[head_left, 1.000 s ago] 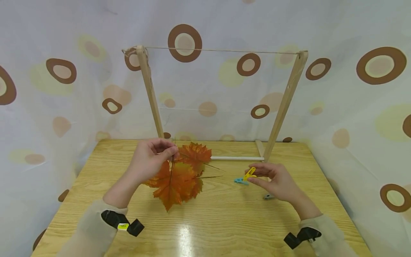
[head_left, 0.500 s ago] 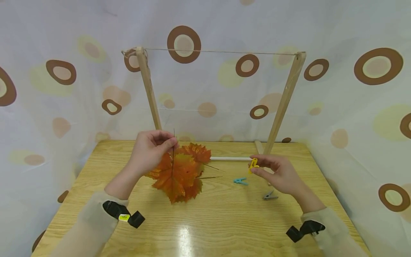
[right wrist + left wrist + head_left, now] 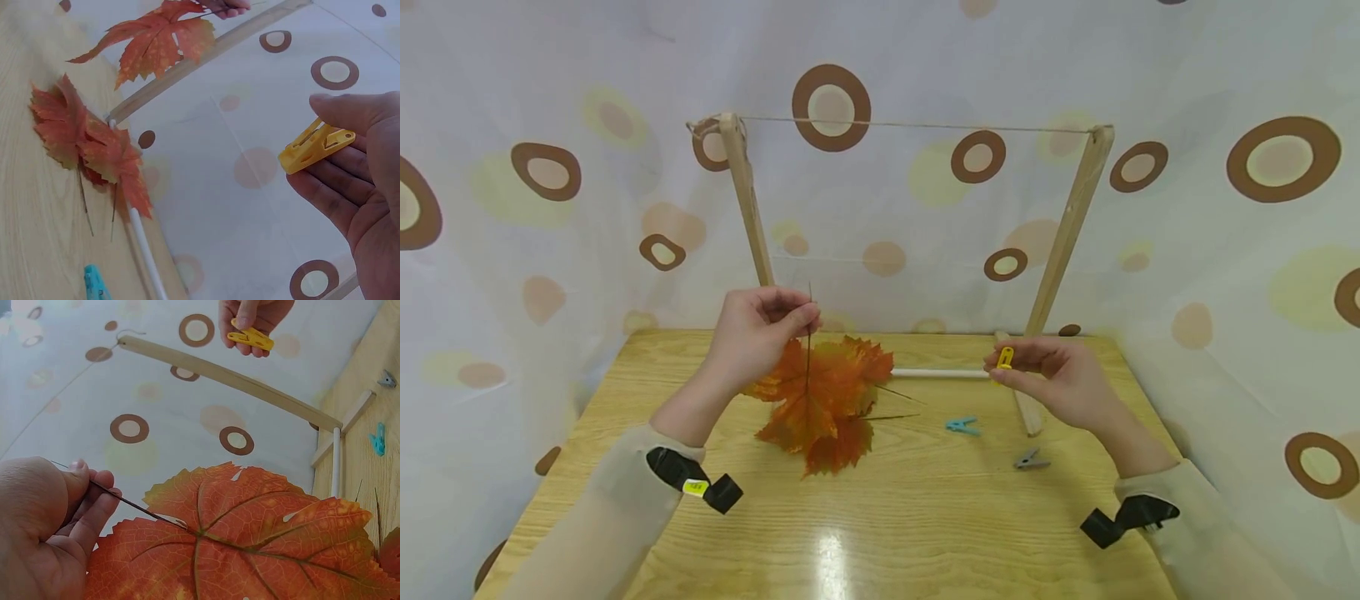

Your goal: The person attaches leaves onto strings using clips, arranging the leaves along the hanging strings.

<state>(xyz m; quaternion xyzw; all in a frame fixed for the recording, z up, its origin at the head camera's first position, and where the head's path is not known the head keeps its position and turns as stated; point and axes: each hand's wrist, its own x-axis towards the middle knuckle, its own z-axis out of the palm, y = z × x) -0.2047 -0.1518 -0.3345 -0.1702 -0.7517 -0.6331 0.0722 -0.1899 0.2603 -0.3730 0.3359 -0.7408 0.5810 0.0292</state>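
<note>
My left hand (image 3: pixel 756 333) pinches the thin dark stem of an orange-red maple leaf (image 3: pixel 231 544) between thumb and fingers. The leaf hangs below the hand, over the table. In the right wrist view, more maple leaves (image 3: pixel 59 128) lie on the tabletop with their stems pointing out. My right hand (image 3: pixel 1063 379) holds a yellow clothespin (image 3: pixel 315 147) between thumb and fingers, raised near the right side of the wooden frame. A blue clothespin (image 3: pixel 962 426) and a grey clothespin (image 3: pixel 1032 459) lie on the table below that hand.
A wooden frame stands at the table's back, with a left post (image 3: pixel 747 200), a right post (image 3: pixel 1070 229) and a string (image 3: pixel 917 126) tied between their tops. A white rod (image 3: pixel 940 373) joins the posts low down. Patterned cloth (image 3: pixel 880 50) surrounds the wooden table (image 3: pixel 925 533).
Both hands have risen, the left with its leaf and the right with the yellow clothespin. The right hand has also shifted right, away from the blue clothespin; the grey one now shows fully.
</note>
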